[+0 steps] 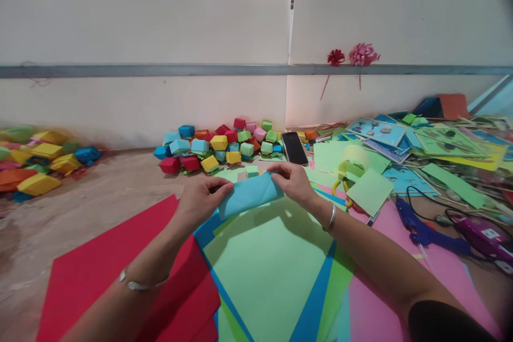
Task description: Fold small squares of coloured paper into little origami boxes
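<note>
A folded strip of light blue paper is stretched between my two hands, above a stack of paper sheets. My left hand pinches its left end between thumb and fingers. At its upper right end, my right hand grips the strip the same way. Faint crease lines show across the paper. Beneath it lies a light green sheet, with blue and brighter green sheets sticking out around it. Red sheets spread under my left forearm, and pink sheets lie beyond my right forearm.
Small colourful paper boxes pile up by the white wall, near a phone. More folded paper shapes lie far left. On the right are yellow-handled scissors, a blue glue gun with a cord, and picture cards.
</note>
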Tool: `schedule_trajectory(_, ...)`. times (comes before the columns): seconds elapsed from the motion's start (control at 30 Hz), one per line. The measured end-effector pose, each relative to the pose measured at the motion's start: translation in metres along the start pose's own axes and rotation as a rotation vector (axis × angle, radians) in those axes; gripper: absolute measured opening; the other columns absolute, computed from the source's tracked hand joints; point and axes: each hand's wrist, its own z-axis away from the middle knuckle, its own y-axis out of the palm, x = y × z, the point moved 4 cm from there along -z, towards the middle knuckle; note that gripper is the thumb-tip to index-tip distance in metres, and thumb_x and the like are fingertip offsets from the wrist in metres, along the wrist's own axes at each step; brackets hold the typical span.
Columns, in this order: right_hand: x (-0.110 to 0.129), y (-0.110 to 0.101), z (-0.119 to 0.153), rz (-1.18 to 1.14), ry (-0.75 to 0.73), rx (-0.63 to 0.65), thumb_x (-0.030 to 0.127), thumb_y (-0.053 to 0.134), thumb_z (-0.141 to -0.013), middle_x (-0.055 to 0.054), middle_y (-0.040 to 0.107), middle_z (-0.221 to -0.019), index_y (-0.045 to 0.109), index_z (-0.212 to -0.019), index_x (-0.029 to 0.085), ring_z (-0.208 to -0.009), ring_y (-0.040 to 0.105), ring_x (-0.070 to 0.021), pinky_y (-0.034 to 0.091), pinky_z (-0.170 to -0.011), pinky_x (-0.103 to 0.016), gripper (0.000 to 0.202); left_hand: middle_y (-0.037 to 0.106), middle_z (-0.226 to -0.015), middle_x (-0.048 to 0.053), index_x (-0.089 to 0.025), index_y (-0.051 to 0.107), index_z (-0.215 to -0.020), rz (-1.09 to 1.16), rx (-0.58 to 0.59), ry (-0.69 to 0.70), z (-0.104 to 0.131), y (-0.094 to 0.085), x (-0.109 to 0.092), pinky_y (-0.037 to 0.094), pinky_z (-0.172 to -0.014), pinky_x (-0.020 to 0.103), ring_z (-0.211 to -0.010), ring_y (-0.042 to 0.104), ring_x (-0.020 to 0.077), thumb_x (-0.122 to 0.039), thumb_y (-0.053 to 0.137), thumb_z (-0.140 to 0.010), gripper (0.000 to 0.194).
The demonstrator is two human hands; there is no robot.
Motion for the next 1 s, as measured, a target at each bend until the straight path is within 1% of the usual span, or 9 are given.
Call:
schedule_trajectory(0.07, -0.003, 0.001, -0.001, 0.032, 0.002, 0.036, 0.019, 0.059, -0.079, -0.004, 0.075, -0.085, 0.075, -0.081, 0.017, -0.078, 0.066, -0.0157, 0.051, -0.072, -0.027, 0.016, 0.07, -0.065, 0.003, -0.018, 0.076, -0.072, -0.057, 0.049, -0.01, -0.002, 0.004, 0.004, 0.039, -0.056, 0.025, -0.064, 0.058, 0.0188, -0.054, 0.055, -0.069, 0.042)
schedule_trajectory(0.13, -0.008, 0.001, -0.003, 0.109, 0.032, 0.087, 0.017, 0.061, -0.08, -0.004, 0.076, -0.084, 0.075, -0.08, 0.017, -0.078, 0.067, -0.016, 0.051, -0.073, -0.026, 0.015, 0.072, -0.068, 0.003, -0.019, 0.077, -0.073, -0.107, 0.1, -0.045, -0.003, 0.01, 0.009, 0.04, -0.058, 0.026, -0.068, 0.061, 0.0203, -0.054, 0.054, -0.07, 0.042)
schedule_trajectory(0.23, -0.016, 0.005, -0.003, 0.329, 0.082, 0.228, 0.012, 0.062, -0.08, -0.005, 0.077, -0.087, 0.077, -0.085, 0.016, -0.08, 0.067, -0.016, 0.049, -0.075, -0.026, 0.016, 0.074, -0.072, 0.003, -0.019, 0.078, -0.076, -0.158, 0.181, -0.093, -0.003, 0.021, 0.016, 0.042, -0.06, 0.027, -0.071, 0.064, 0.0213, -0.051, 0.055, -0.069, 0.039)
schedule_trajectory(0.37, -0.021, 0.012, 0.002, 0.672, 0.095, 0.45, 0.015, 0.061, -0.086, -0.006, 0.077, -0.1, 0.078, -0.092, 0.018, -0.093, 0.067, -0.0191, 0.045, -0.079, -0.027, 0.018, 0.077, -0.078, 0.004, -0.02, 0.079, -0.079, -0.207, 0.284, -0.11, -0.002, 0.036, 0.023, 0.045, -0.064, 0.028, -0.075, 0.066, 0.022, -0.044, 0.058, -0.07, 0.033)
schedule_trajectory(0.47, -0.021, 0.015, 0.006, 0.832, 0.112, 0.535, 0.016, 0.055, -0.09, -0.006, 0.077, -0.105, 0.078, -0.094, 0.02, -0.099, 0.066, -0.0202, 0.042, -0.075, -0.026, 0.023, 0.079, -0.082, 0.005, -0.019, 0.08, -0.08, -0.232, 0.337, -0.108, -0.001, 0.043, 0.026, 0.046, -0.068, 0.029, -0.079, 0.067, 0.0231, -0.041, 0.056, -0.072, 0.033)
schedule_trajectory(0.63, -0.021, 0.016, 0.008, 0.907, 0.13, 0.602, 0.016, 0.055, -0.089, -0.005, 0.075, -0.105, 0.076, -0.094, 0.022, -0.097, 0.064, -0.0184, 0.038, -0.069, -0.025, 0.023, 0.079, -0.084, 0.005, -0.02, 0.08, -0.083, -0.266, 0.388, -0.11, 0.001, 0.049, 0.029, 0.047, -0.069, 0.029, -0.079, 0.067, 0.0235, -0.038, 0.057, -0.073, 0.031)
schedule_trajectory(0.83, -0.024, 0.018, 0.007, 0.908, 0.104, 0.651, 0.015, 0.056, -0.09, -0.007, 0.075, -0.102, 0.076, -0.092, 0.019, -0.096, 0.064, -0.0185, 0.037, -0.07, -0.025, 0.021, 0.079, -0.084, 0.003, -0.022, 0.081, -0.082, -0.284, 0.394, -0.116, 0.0, 0.049, 0.031, 0.047, -0.068, 0.027, -0.08, 0.069, 0.0229, -0.035, 0.061, -0.073, 0.026)
schedule_trajectory(1.0, -0.023, 0.019, 0.006, 0.915, 0.108, 0.677, 0.015, 0.057, -0.09, -0.008, 0.075, -0.099, 0.075, -0.092, 0.016, -0.093, 0.064, -0.0178, 0.037, -0.071, -0.024, 0.019, 0.08, -0.086, 0.003, -0.022, 0.082, -0.083, -0.312, 0.386, -0.127, 0.002, 0.048, 0.027, 0.047, -0.07, 0.027, -0.082, 0.069, 0.0227, -0.033, 0.062, -0.074, 0.024)
